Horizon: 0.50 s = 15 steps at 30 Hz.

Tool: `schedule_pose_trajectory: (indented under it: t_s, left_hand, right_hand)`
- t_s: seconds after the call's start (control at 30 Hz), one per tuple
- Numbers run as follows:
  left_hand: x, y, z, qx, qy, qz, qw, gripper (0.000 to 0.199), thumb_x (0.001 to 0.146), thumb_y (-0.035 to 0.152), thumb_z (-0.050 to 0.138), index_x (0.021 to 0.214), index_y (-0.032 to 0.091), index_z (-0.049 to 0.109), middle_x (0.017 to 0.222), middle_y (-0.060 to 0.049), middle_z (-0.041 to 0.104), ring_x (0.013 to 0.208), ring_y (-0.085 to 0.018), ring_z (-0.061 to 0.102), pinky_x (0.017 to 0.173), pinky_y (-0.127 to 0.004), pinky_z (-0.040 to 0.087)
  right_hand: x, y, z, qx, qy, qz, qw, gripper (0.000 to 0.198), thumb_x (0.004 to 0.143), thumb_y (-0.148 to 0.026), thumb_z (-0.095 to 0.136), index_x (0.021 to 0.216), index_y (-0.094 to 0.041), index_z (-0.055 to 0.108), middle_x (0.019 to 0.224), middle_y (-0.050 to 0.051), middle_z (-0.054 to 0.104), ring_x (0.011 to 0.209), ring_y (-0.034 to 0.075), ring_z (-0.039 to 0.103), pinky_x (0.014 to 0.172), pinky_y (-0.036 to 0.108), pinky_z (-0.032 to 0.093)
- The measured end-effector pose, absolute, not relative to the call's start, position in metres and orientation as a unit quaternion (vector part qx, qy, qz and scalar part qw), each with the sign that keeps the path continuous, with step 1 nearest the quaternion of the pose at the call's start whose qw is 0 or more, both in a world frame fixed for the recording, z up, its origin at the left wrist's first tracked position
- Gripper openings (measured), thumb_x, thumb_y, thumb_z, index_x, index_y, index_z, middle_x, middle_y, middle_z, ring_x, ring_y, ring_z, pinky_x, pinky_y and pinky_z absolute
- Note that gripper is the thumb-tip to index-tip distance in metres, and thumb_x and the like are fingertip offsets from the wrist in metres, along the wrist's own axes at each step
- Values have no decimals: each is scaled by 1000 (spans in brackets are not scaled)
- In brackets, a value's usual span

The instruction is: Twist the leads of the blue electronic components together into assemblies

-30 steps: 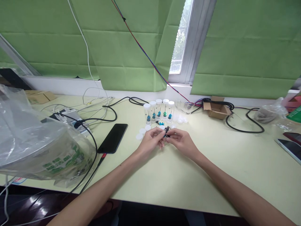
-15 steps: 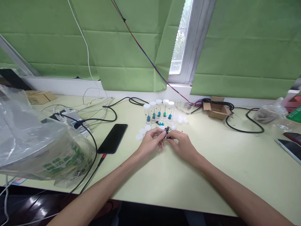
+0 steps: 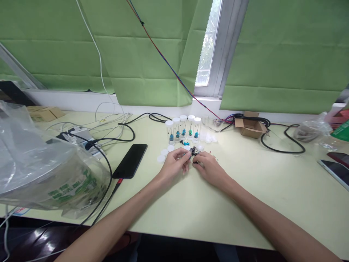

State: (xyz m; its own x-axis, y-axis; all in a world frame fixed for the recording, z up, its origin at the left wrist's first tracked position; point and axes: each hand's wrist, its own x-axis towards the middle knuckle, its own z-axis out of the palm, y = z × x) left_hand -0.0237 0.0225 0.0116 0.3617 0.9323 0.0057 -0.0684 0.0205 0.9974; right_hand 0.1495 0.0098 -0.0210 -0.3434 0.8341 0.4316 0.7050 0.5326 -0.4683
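Observation:
My left hand is closed in a pinch over the table; whatever its fingers hold is too small and covered to name. Close beside it, my right hand pinches a small black part at its fingertips. Small dark pieces lie just beyond the fingers. Behind them are a few teal pieces. Several clear tubes with white caps stand upright at the back, with blue or green parts inside. Loose white caps lie left of my left hand, and others lie at the right.
A black phone lies at the left, near a large plastic-wrapped tub and black cables. An open cardboard box stands at the back right. Another device lies at the far right edge.
My right hand's fingertips have shifted slightly down and away from my left hand. My left hand stays nearly in place, and the whole view has shifted a little.

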Motion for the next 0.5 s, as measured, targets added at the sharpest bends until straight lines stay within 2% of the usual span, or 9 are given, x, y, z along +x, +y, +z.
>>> schedule_pose_trajectory:
  t_s: [0.5]
  left_hand:
    - [-24, 26, 8, 555, 382, 434, 598, 28, 80, 44, 70, 83, 17, 62, 69, 0, 59, 46, -8, 51, 47, -24, 44]
  right_hand:
    - [150, 12, -24, -489, -798, 108, 336, 14, 86, -5, 58, 83, -18, 63, 86, 5, 62, 79, 19, 58, 74, 32, 45]
